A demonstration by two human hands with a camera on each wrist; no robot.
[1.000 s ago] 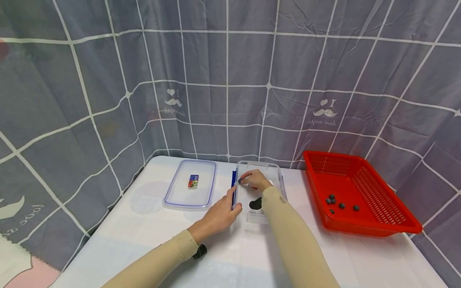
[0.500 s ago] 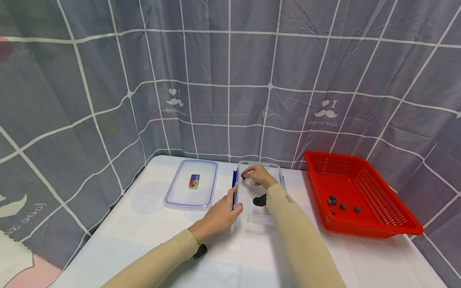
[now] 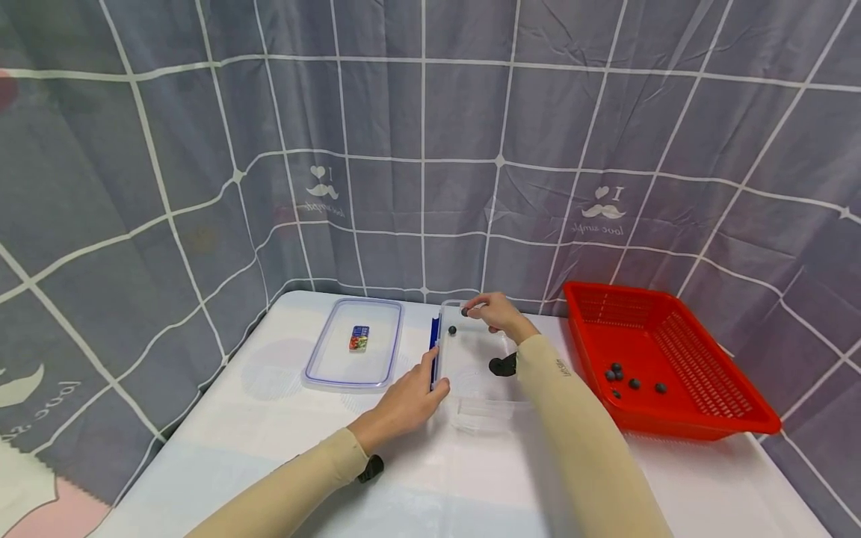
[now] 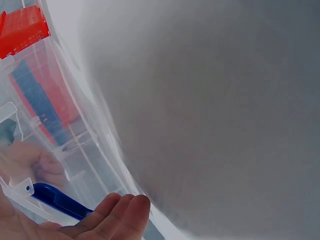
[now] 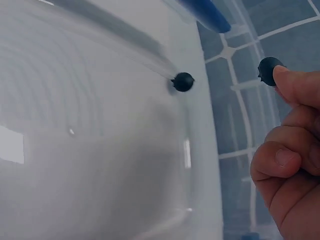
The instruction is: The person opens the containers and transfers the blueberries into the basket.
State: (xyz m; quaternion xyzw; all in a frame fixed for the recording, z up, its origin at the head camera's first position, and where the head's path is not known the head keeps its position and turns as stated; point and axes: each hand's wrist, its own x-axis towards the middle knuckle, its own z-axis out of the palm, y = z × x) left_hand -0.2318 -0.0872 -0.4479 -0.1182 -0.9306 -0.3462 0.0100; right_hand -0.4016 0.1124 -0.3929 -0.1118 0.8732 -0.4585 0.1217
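My right hand pinches a blueberry between thumb and fingertip, raised over the far end of a clear plastic container. Below, a second blueberry lies on the container's floor near its far left corner. Along the container's left side, my left hand rests with fingers extended, right at the blue latch. The left wrist view shows those fingers close under the latch, with the right hand seen blurred through the clear wall.
A red plastic basket stands at the right, holding several blueberries. To the left lies a clear lid with a blue rim, with a colourful label. A grey checked curtain hangs behind the white-covered table.
One blueberry now lies on the container floor. My right hand has risen and moved toward the far end of the container, a blueberry in its pinch. The left hand has stayed in place.
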